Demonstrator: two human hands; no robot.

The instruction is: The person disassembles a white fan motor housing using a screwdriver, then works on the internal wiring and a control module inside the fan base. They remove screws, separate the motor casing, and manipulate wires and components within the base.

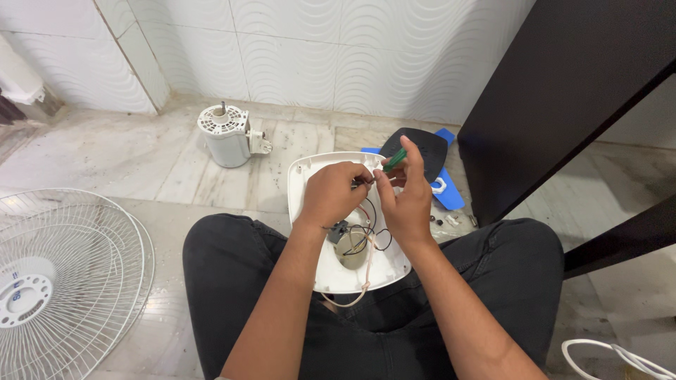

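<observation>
I sit cross-legged in black trousers with a white plastic fan housing (305, 184) resting on my lap. Inside it lie black and red wires (367, 238), a small grey part (337, 231) and a cream cord (365, 281) that hangs out at the near edge. My left hand (333, 194) pinches the wires at the top of the housing. My right hand (405, 199) holds a green-handled tool (394, 160) with its tip close to the left fingers.
A white fan motor (227, 135) stands on the marble floor ahead. A white wire fan grille (60, 281) lies at the left. A dark flat cover (419, 148) and blue blade pieces (448, 193) lie beyond the housing, with small screws (443, 222). A dark cabinet (563, 98) stands right; white cable (620, 355) lower right.
</observation>
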